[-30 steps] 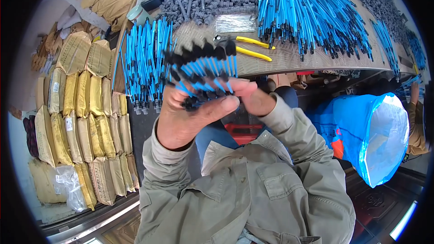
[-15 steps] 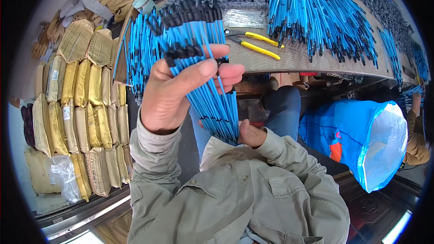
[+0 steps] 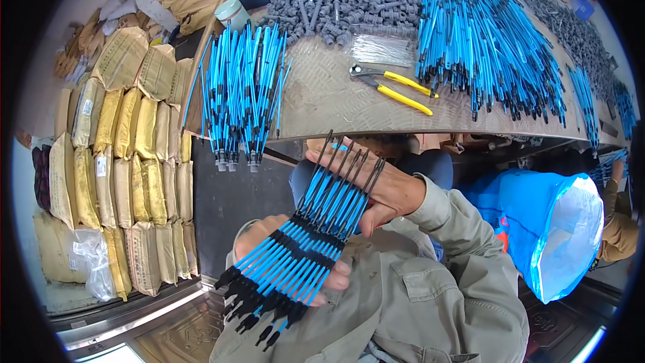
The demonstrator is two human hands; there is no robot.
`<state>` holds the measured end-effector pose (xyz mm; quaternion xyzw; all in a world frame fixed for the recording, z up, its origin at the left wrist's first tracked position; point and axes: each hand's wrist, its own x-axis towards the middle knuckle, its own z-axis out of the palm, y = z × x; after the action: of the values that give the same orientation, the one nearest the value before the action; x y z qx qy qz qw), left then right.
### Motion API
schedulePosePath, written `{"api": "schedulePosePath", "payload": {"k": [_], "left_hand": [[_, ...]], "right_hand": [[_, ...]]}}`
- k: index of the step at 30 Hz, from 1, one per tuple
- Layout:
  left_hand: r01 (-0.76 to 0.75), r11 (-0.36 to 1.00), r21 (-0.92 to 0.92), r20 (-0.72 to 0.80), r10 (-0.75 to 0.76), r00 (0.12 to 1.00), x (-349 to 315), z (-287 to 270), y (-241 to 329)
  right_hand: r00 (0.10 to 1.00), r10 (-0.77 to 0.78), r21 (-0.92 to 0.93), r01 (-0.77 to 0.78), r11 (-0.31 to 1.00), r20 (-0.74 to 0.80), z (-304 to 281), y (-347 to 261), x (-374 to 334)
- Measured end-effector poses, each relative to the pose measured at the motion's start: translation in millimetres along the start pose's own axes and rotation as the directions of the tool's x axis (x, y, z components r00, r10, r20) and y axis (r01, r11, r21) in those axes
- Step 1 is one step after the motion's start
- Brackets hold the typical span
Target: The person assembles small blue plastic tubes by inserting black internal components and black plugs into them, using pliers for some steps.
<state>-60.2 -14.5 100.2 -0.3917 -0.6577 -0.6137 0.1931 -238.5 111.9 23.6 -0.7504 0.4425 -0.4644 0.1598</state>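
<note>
A fanned bundle of thin blue tubes with black ends (image 3: 289,255) lies slanted in front of my shirt, its thick black tips pointing down to the left. My left hand (image 3: 259,234) is wrapped around it from beneath; the fingertips show at its right side and the palm is hidden. Farther up, my right hand (image 3: 393,191) grips the end with thin black rods, thumb on the near side and fingers behind. On the table, a smaller group of blue tubes (image 3: 245,87) hangs over the front edge.
Yellow-handled pliers (image 3: 403,91) and thin silvery pieces (image 3: 381,49) lie on the table (image 3: 322,104). Behind are grey plastic fittings (image 3: 349,0); to the right, a large blue tube pile (image 3: 484,47). Paper-wrapped packs (image 3: 124,154) stand left, a blue sack (image 3: 537,222) right.
The bundle has swung down from above the table edge toward my chest, its black tips now facing down-left. My left hand dropped with it; my right hand now holds the rod end.
</note>
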Motion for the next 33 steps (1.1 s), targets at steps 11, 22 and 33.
{"api": "schedulePosePath", "payload": {"k": [11,22,33], "left_hand": [[0.394,0.860,-0.324,-0.192,-0.468,0.863,-23,-19,-39],[0.468,0.880,-0.081,-0.351,-0.464,0.813,-29,-28,-110],[0.532,0.806,-0.260,-0.424,-0.590,0.687,-20,-28,-108]], "right_hand": [[0.932,0.361,0.840,-0.182,0.511,-0.018,26,36,-4],[0.710,0.413,-0.310,-0.652,0.692,-0.570,-66,51,-11],[0.754,0.423,-0.734,-0.631,0.250,-0.503,-79,48,2]]}}
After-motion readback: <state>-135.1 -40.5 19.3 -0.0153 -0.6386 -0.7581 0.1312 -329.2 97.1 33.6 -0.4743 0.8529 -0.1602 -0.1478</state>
